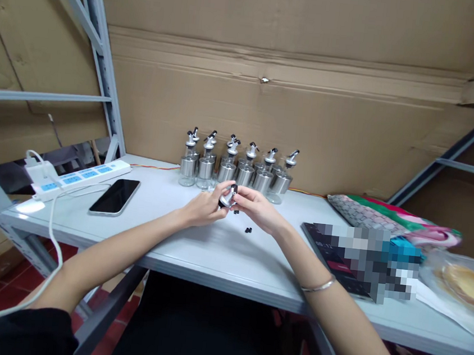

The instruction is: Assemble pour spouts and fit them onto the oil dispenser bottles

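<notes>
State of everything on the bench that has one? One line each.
Left hand: grip closed on the pourer
Right hand: grip closed on the pourer
Pourer: held above the table, off any bottle
Bottles: standing in a group, pourer tops fitted where visible
Small black pieces: loose on the table
Phone: flat, screen dark
Tablet: flat, screen lit, partly pixelated
Power strip: charger at one end
</notes>
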Motion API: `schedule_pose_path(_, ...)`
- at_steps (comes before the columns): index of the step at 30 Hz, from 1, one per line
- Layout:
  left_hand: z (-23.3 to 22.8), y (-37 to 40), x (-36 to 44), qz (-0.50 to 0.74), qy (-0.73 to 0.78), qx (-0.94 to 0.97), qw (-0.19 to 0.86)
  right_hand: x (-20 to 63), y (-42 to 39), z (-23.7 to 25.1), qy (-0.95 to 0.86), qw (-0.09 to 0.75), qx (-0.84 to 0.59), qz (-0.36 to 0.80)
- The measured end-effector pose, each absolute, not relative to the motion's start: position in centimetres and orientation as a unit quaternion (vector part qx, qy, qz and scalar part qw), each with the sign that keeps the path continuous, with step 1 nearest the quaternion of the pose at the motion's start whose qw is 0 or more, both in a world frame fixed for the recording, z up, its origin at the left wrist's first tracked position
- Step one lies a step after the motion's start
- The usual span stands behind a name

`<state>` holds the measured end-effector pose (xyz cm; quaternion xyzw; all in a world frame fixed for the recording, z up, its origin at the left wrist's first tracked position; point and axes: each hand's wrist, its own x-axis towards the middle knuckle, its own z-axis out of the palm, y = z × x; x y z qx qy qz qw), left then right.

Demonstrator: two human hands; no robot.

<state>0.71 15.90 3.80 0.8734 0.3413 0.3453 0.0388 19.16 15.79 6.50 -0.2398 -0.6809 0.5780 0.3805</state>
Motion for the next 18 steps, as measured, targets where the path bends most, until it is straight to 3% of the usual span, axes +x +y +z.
schedule_pose_path(6,4.2,15.8,0.6,0.322,0.328,0.887,0.051,18.9,16.0,6.4,-0.676,0.419,-0.26,0.548)
schedule_pose_path(12,4.7,15.8,0.6,0.334,0.317,0.886,0.048,18.8,15.8,6.9,-0.601,0.462,-0.254,0.601)
schedule_pose_path(18,7.4,17.8,1.2,0.404,0.34,0.848,-0.051,18.8,15.7,7.4,-0.529,0.485,-0.25,0.65)
